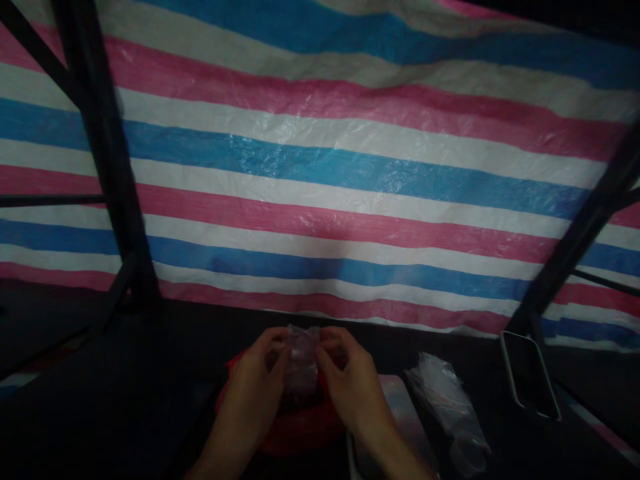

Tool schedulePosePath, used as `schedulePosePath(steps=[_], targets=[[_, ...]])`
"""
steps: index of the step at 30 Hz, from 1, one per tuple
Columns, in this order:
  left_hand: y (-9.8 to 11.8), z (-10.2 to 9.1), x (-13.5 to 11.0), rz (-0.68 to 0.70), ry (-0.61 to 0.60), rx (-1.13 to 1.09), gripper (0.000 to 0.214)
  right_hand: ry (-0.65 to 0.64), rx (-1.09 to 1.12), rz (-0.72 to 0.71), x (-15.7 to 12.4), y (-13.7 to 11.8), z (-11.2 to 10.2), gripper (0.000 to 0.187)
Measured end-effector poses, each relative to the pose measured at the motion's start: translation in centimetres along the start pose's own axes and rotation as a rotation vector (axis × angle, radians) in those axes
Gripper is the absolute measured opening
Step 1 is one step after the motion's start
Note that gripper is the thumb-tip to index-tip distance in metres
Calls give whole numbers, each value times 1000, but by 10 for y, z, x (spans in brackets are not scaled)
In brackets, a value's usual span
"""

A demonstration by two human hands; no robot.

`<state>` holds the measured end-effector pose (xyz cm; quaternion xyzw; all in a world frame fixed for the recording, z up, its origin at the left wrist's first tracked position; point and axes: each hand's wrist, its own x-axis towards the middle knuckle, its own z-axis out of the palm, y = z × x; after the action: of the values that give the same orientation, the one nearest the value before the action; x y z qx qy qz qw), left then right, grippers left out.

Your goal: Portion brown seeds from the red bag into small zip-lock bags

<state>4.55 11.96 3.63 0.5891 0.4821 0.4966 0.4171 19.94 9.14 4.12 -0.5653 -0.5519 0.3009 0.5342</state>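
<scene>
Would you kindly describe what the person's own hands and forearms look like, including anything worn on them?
Both the left hand and the right hand are bare: no gloves, and no rings or watch that the dim light lets me see. The forearms are uncovered as far as the frame shows, with no sleeves visible.

Two hands (255,393) (350,387), one small clear bag (301,363), one red bowl (300,430), one phone (530,373), one plastic-bag bundle (447,400).

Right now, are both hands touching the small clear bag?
Touching. The head view shows the left hand and right hand pinching the top corners of the clear bag, fingers on its edges, above a red container.
</scene>
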Motion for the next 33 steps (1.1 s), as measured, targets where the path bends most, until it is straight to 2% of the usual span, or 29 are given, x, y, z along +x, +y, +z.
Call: schedulePosePath(steps=[5, 10, 17, 21, 23, 26, 29, 31, 33], targets=[[0, 1, -3, 15, -141, -89, 29, 5, -5, -53, 3, -1, -2, 15], [9, 3, -1, -40, -40, -244, 35, 11, 46, -28, 8, -2, -6, 15], [10, 11, 2, -122, 34, -379, 56, 33, 106, -21, 10, -1, -7, 33], [10, 7, 3, -142, 81, -394, 60, 24, 45, -22, 6, -2, 0, 24], [7, 5, 5, -138, 117, -391, 57, 55, -9, -21, 9, 0, -6, 26], [3, 4, 8, -112, 191, -389, 52, 151, -149, 5, 22, 6, -42, 40], [1, 5, 9, -98, 213, -387, 51, 262, -366, 99, 32, 16, -110, 48], [2, 6, 8, -95, 203, -382, 50, 322, -550, 185, 32, 26, -159, 44], [3, 7, 7, -90, 194, -372, 48, 343, -757, 254, 25, 38, -196, 36]])
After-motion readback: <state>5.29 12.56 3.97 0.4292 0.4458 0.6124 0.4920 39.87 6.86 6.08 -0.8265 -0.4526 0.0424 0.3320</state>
